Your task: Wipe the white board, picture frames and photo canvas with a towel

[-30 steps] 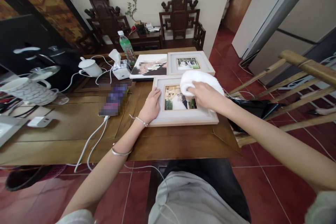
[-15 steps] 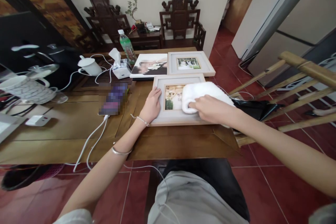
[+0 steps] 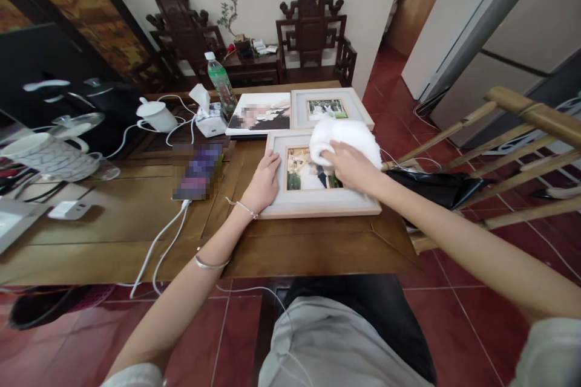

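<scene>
A light wooden picture frame [image 3: 313,202] with a small photo lies flat near the table's front edge. My left hand [image 3: 264,180] grips its left side, fingers over the rim. In my right hand [image 3: 351,164] is a folded white towel [image 3: 347,136], which lies over the frame's upper right part and covers a corner of the photo. Behind it lies a second picture frame [image 3: 358,110], partly hidden by the towel, beside a white-edged photo panel [image 3: 258,113].
Left of the frame lies a phone [image 3: 197,172] on a white cable. Farther back stand a tissue box [image 3: 211,121], a green-labelled bottle [image 3: 221,81] and a lidded white cup [image 3: 157,115]. A bamboo chair [image 3: 535,115] stands at the right, with a black bag [image 3: 426,187] nearby.
My right hand and the towel have moved up and left across the frame, uncovering its lower right corner and more of the photo. My left hand stays at the left side.
</scene>
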`<state>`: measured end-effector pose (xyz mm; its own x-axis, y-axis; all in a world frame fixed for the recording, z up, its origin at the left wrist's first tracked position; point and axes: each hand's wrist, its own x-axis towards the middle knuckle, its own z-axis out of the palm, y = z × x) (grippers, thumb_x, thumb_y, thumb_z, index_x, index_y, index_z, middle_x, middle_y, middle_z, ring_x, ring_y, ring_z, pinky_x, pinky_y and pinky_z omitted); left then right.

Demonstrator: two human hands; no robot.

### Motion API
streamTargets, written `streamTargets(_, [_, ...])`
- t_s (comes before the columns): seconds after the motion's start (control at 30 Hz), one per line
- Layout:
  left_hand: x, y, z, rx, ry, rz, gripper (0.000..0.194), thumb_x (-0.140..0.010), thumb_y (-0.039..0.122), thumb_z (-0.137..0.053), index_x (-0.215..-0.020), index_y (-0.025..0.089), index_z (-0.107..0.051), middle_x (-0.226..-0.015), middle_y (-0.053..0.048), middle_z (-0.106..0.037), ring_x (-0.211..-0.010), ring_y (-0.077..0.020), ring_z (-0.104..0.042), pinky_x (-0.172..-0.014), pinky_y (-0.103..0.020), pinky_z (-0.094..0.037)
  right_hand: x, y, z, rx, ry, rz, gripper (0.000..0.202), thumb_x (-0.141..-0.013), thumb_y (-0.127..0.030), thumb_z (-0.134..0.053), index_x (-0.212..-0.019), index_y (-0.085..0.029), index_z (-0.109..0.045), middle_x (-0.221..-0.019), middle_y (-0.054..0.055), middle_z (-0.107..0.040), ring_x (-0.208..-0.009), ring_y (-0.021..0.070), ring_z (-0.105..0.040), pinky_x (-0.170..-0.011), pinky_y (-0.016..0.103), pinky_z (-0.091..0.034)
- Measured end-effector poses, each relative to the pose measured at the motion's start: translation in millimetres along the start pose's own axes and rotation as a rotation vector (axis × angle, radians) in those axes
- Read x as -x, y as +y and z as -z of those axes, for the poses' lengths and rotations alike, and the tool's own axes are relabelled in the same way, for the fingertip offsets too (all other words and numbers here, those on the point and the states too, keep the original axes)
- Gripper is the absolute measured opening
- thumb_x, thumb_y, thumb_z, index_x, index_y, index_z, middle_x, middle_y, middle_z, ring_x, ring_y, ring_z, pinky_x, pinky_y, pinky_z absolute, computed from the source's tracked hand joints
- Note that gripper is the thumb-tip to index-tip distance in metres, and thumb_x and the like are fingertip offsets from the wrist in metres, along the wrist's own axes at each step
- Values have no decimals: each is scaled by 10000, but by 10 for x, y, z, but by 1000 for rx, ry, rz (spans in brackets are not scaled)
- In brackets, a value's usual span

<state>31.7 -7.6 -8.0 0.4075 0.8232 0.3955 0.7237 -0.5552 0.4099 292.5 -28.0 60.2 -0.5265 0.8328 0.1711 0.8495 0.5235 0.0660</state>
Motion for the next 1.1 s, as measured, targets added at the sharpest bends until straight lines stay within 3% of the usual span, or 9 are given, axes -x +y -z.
streamTargets(0.13, [3,-7,0,19,-2,-3,576,-775,32,-435,-1337,90,-550,-1429,-165,-526,-1441,-318,-356,-1208,-534,-301,-333,246,-54,72,71,-24,470,-808,22,-401,-1220,-74,-608,-1189,212,-601,-1060,295,-537,-872,377,-379])
streamTargets(0.27, [5,-2,-1,27,12,-1,608,-764,31,-444,-1353,140,-547,-1420,-122,-547,-1438,-303,-364,-1206,-542,-306,-374,206,-59,137,-4,81,423,-821,3,-415,-1178,-76,-628,-1138,200,-633,-1101,314,-518,-881,385,-357])
streamTargets(0.4, [3,17,-8,38,20,17,596,-767,32,-443,-1340,143,-562,-1419,-124,-548,-1431,-310,-374,-1202,-545,-318,-117,-17,48,129,-88,160,384,-830,-16,-426,-1126,-105,-653,-1068,185,-667,-1010,293,-570,-812,358,-363])
streamTargets(0.6, [0,39,-2,18,33,7,556,-787,28,-422,-1317,108,-570,-1417,-145,-548,-1428,-309,-382,-1205,-526,-319,378,-422,560,-27,-339,202,381,-765,-3,-444,-1010,-165,-687,-823,104,-695,-698,211,-600,-595,308,-302])
streamTargets(0.73, [1,39,12,9,12,8,548,-795,29,-416,-1320,91,-564,-1425,-164,-537,-1426,-318,-384,-1201,-533,-319,588,-633,748,-159,-361,246,367,-733,-3,-452,-941,-200,-681,-800,75,-688,-686,204,-593,-594,308,-316])
streamTargets(0.87, [2,30,4,-9,10,8,533,-810,35,-407,-1317,92,-559,-1426,-151,-536,-1430,-310,-379,-1204,-511,-320,548,-584,531,-170,-280,185,417,-751,10,-433,-1023,-186,-680,-911,100,-693,-764,215,-613,-662,303,-383])
streamTargets(0.97, [-1,27,-6,-12,12,17,526,-812,34,-407,-1313,81,-561,-1427,-152,-533,-1432,-304,-375,-1212,-488,-312,334,-319,240,-93,-166,115,480,-763,24,-433,-1146,-149,-665,-1108,161,-662,-965,251,-612,-833,336,-429])
streamTargets(1.1, [-7,21,-1,-3,-2,11,555,-792,21,-423,-1325,89,-560,-1427,-155,-534,-1435,-310,-369,-1211,-514,-308,-76,75,-20,4,-20,66,507,-784,39,-423,-1224,-106,-629,-1253,193,-612,-1209,300,-508,-1010,429,-369])
